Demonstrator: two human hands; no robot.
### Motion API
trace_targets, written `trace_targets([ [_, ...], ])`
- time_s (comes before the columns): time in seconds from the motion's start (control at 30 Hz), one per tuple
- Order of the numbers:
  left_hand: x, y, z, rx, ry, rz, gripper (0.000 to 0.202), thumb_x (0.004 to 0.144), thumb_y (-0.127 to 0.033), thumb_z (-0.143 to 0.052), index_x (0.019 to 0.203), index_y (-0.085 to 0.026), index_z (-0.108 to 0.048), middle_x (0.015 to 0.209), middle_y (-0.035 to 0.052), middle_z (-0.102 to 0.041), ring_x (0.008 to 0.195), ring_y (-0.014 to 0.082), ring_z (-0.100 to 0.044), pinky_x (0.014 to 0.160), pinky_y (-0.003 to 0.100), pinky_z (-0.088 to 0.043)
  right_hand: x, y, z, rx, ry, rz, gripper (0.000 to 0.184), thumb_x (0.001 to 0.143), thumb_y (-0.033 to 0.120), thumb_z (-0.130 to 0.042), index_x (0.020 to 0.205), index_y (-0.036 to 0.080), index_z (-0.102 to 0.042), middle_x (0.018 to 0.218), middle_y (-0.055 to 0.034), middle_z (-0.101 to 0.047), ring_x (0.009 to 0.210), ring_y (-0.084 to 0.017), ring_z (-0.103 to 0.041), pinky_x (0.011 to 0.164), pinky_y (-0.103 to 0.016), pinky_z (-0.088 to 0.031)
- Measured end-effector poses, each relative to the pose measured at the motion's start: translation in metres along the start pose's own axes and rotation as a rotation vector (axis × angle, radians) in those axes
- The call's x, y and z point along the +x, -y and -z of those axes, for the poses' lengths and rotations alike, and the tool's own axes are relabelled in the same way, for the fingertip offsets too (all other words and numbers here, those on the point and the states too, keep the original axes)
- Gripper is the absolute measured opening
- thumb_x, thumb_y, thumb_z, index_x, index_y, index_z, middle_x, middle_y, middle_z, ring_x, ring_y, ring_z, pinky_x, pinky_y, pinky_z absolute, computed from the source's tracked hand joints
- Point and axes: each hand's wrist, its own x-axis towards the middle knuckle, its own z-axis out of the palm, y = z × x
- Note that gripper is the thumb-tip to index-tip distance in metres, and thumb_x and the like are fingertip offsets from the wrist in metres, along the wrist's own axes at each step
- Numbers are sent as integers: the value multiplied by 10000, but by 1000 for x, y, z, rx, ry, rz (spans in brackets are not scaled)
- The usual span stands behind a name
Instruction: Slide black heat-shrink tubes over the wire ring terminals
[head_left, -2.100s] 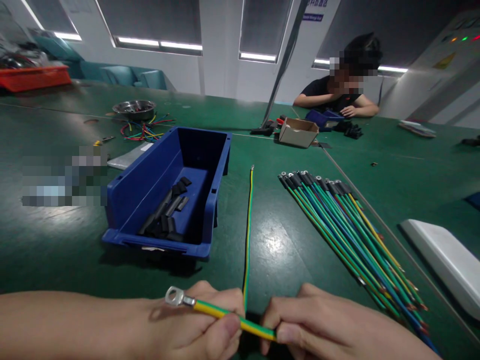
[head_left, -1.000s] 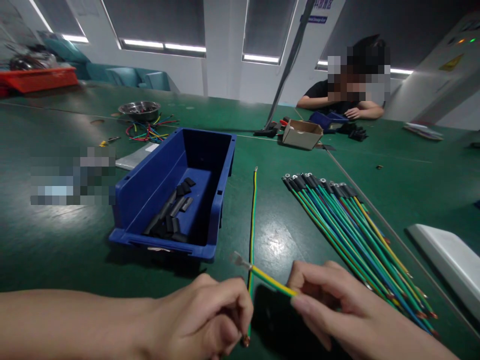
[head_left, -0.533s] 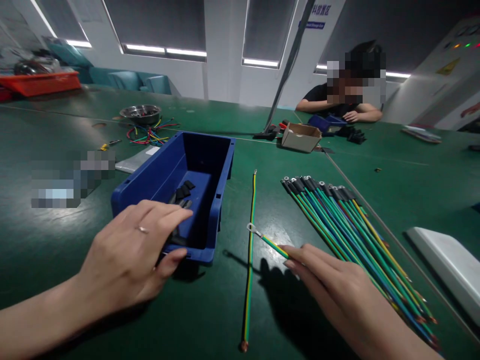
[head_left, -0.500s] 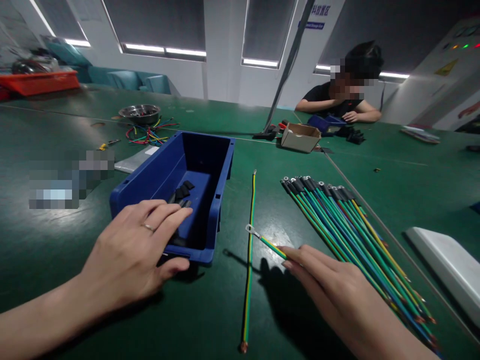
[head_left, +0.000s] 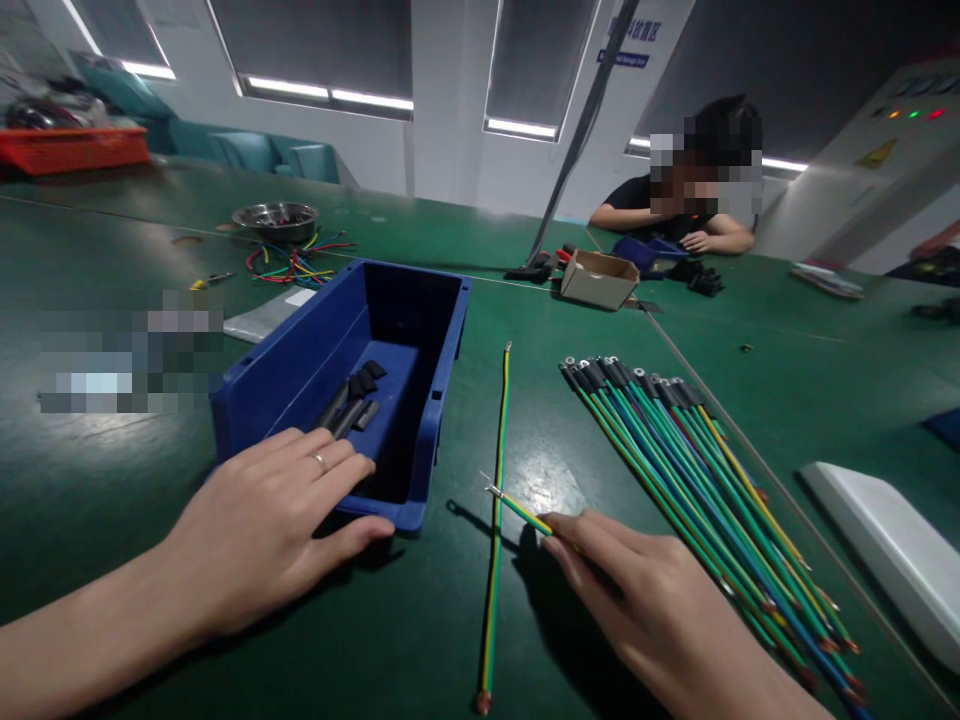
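Observation:
My left hand (head_left: 266, 525) reaches over the near rim of a blue plastic bin (head_left: 300, 370), fingers dipping inside where several black tube pieces (head_left: 349, 398) lie. What its fingertips hold, if anything, is hidden. My right hand (head_left: 645, 605) pinches a yellow-green wire with a ring terminal (head_left: 514, 508), its metal tip raised and pointing left. A second yellow-green wire (head_left: 497, 500) lies straight on the green table between the bin and my right hand. A bundle of green, blue and yellow wires with terminals (head_left: 675, 460) lies to the right.
A person sits at the far side beside a cardboard box (head_left: 596, 278). A metal bowl (head_left: 275, 215) and loose coloured wires (head_left: 289, 262) lie at the back left. A white flat object (head_left: 885, 545) rests at the right. An orange tray (head_left: 71, 148) stands far left.
My left hand let go of the wire and moved forward into the blue bin. My right hand kept the wire with the terminal and shifted slightly lower and left.

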Motion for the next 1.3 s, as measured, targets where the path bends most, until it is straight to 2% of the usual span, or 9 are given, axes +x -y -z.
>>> trace_targets([
  [0.1,4,-4,4,-74,-15,-30,481,1014,-545,-378,967,-166,-670,934,87,-703,901,279,-600,854,423,-403,-1,0,2,-54,-48,38,200,1026,288,-376,1005,221,-563,787,23,-629,659,-92,-631,592,-242,-415],
  [0.27,7,-6,7,-175,-112,-159,145,960,-269,-535,1022,-179,-632,929,45,-699,978,256,-594,1037,494,-306,-4,-2,0,-141,-105,81,188,1023,263,-384,1028,210,-564,767,33,-621,621,-91,-638,562,-261,-400],
  [0.37,8,-7,9,-223,-144,-177,143,914,-174,-567,1043,-194,-626,936,25,-712,965,233,-604,1074,500,-270,-3,-2,-2,-215,-140,119,212,1021,252,-382,1032,189,-584,749,25,-615,602,-103,-644,541,-278,-392],
  [0.53,9,-9,10,-232,-185,-159,142,908,-176,-581,1034,-205,-640,946,21,-717,983,225,-597,1077,482,-254,-3,-2,1,-309,-213,169,226,1016,234,-390,1043,168,-604,722,23,-608,560,-105,-626,511,-289,-377],
  [0.67,8,-8,8,-247,-221,-137,152,914,-146,-559,1008,-215,-657,964,29,-688,956,207,-602,1039,475,-301,-2,-4,2,-345,-282,187,238,1020,238,-387,1098,158,-597,761,15,-640,581,-99,-637,509,-279,-386],
  [1.0,9,-3,9,-369,-172,-155,189,955,-104,-530,1069,-220,-626,946,-24,-717,839,139,-639,1041,406,-349,1,1,-9,-377,-304,186,249,1031,253,-363,1022,182,-601,711,34,-621,561,-91,-623,523,-257,-412],
  [1.17,10,3,11,-378,-168,-188,179,953,-131,-580,1103,-215,-629,978,-27,-719,892,139,-651,1004,341,-406,-1,0,-7,-399,-313,170,241,1032,259,-369,1017,181,-597,745,26,-638,567,-92,-628,534,-262,-413],
  [1.3,6,10,11,-369,-145,-234,263,936,-175,-647,1197,-208,-631,1065,1,-725,978,159,-666,992,305,-448,-2,-4,-5,-436,-351,199,255,1038,283,-358,1082,171,-583,772,21,-646,579,-97,-631,514,-269,-387],
])
